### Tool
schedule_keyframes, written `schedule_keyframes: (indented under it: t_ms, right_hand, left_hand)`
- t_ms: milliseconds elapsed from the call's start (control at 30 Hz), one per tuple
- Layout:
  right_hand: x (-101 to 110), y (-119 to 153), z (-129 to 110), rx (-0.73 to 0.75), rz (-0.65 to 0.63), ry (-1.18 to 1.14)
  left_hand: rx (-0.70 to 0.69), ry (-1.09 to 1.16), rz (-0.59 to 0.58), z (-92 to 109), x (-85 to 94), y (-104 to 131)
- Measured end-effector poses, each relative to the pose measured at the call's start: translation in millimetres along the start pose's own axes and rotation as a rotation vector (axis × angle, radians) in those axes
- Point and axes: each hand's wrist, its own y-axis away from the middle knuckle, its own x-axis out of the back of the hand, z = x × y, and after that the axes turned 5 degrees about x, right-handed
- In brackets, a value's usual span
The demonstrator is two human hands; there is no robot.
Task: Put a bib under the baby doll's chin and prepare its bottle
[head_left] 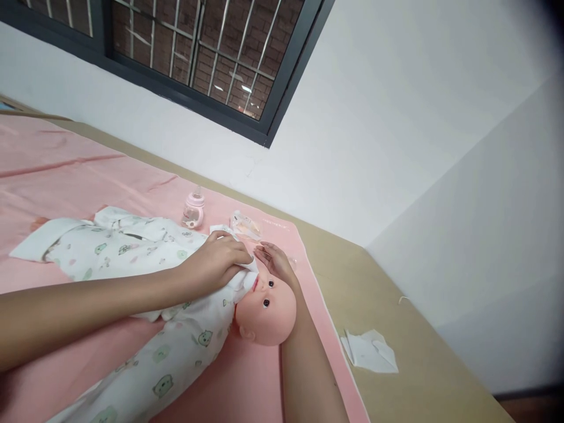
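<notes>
A baby doll (267,314) lies on its back on a pink sheet, its head toward the right, dressed in a white outfit (145,241) with green animal prints. My left hand (215,261) rests on the doll's upper chest, its fingers bent around a white cloth (247,276) by the chin and mouth. On the far side of the doll's head is my right hand (273,258), fingers stretched out beside the face, the forearm passing behind the head. Nothing shows in the right palm.
A pink baby bottle (194,208) stands beyond the doll. Near it lies a clear plastic packet (244,225). The pink sheet (57,158) covers a tan surface (352,282), where a folded white tissue (372,352) lies at the right. A wall and barred window rise behind.
</notes>
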Motion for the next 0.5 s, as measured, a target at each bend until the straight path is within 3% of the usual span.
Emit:
schedule_keyframes:
  t_ms: [500]
  right_hand:
    - [-2.1, 1.4, -2.7, -0.013, 0.0, 0.015]
  left_hand:
    - [-0.029, 0.003, 0.051, -7.2, 3.2, -2.4]
